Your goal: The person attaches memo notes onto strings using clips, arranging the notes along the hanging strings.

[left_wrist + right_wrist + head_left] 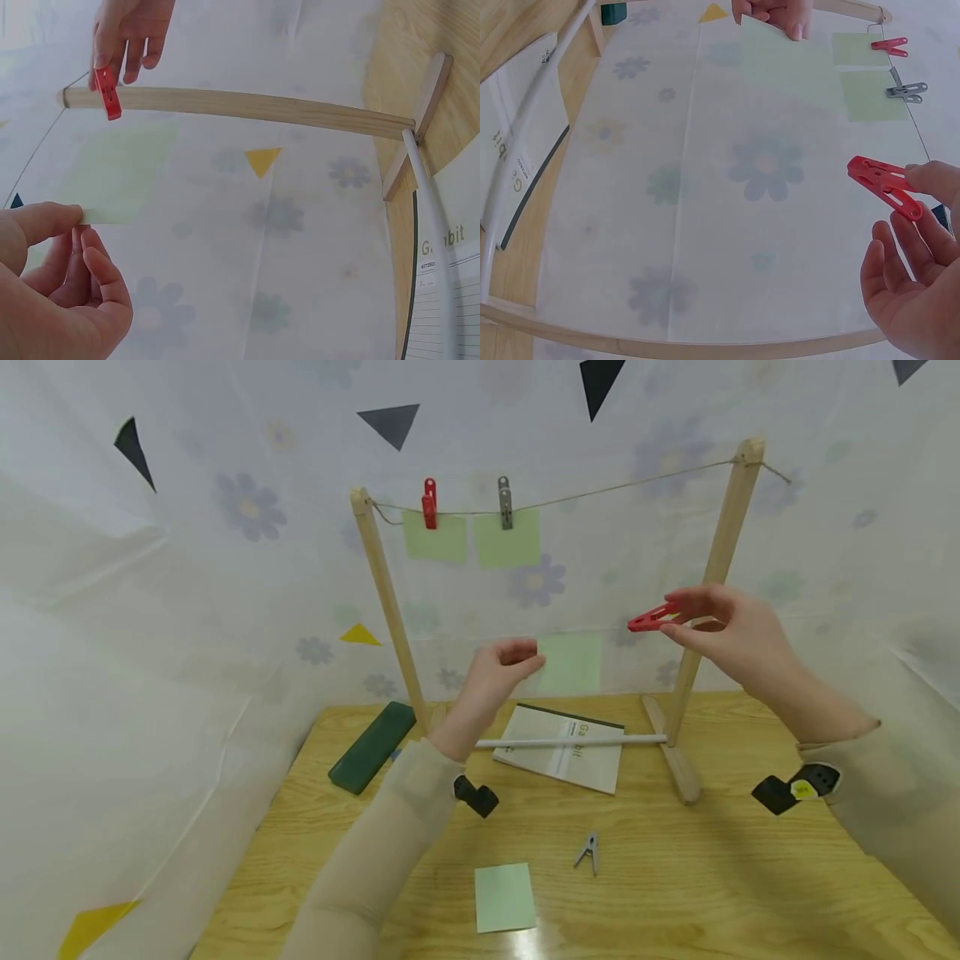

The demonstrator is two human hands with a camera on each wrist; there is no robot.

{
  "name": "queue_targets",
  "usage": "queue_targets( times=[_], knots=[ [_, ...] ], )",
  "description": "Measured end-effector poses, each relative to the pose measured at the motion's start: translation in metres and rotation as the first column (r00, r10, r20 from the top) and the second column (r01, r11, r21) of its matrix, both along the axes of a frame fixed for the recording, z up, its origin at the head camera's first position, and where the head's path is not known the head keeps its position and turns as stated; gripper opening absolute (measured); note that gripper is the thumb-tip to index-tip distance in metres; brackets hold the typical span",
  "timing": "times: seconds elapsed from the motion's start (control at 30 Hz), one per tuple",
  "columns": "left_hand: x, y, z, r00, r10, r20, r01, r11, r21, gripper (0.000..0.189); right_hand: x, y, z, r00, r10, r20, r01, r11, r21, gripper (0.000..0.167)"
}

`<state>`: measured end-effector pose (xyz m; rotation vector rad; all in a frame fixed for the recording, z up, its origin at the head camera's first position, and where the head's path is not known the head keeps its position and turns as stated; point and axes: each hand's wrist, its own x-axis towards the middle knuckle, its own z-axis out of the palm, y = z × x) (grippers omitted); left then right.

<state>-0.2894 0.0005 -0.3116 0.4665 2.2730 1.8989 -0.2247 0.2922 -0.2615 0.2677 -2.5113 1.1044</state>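
Observation:
Between thumb and fingers my left hand (pixel 498 681) pinches a pale green paper square (pixel 572 662) by its left edge, below the string. A red clothespin (pixel 649 617) is pinched by its handle end in my right hand (pixel 738 631), near the right post; in the right wrist view its nose points away from the fingers. On the string (pixel 622 485) hang two green papers, one (pixel 442 543) under a red clothespin (pixel 430 503), the other (pixel 517 547) under a grey clothespin (pixel 506 502). Another green paper (pixel 506 902) and a grey clothespin (pixel 589 853) lie on the table.
A wooden frame has a left post (pixel 392 610), a right post (pixel 723 539) and a white crossbar (pixel 570 742). Behind the crossbar lies a notebook (pixel 555 768), and a dark green case (pixel 372 747) is at the left. A flower-patterned curtain (pixel 300 568) hangs behind.

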Motion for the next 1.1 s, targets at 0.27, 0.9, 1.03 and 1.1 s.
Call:
queue_targets(
  times=[0.27, 0.9, 1.03, 1.1],
  knots=[
    [-0.002, 0.01, 0.02, 0.998, 0.007, -0.057, -0.007, 1.0, -0.002, 0.034, -0.009, -0.003, 0.023, 0.999, -0.012, -0.035, 0.011, 0.999, -0.033, 0.05],
    [-0.008, 0.026, 0.06, 0.993, 0.078, -0.084, -0.067, 0.99, 0.125, 0.028, -0.019, -0.007, 0.076, 0.996, -0.012, -0.09, 0.011, 1.0, -0.015, 0.046],
    [-0.011, 0.029, 0.066, 0.993, 0.088, -0.076, -0.077, 0.988, 0.135, 0.028, -0.023, -0.008, 0.089, 0.994, 0.001, -0.105, -0.005, 0.999, -0.04, 0.044],
    [-0.012, 0.03, 0.067, 0.994, 0.09, -0.059, -0.081, 0.986, 0.144, 0.028, -0.025, -0.009, 0.095, 0.994, 0.0, -0.109, -0.004, 0.999, -0.038, 0.045]
  ],
)
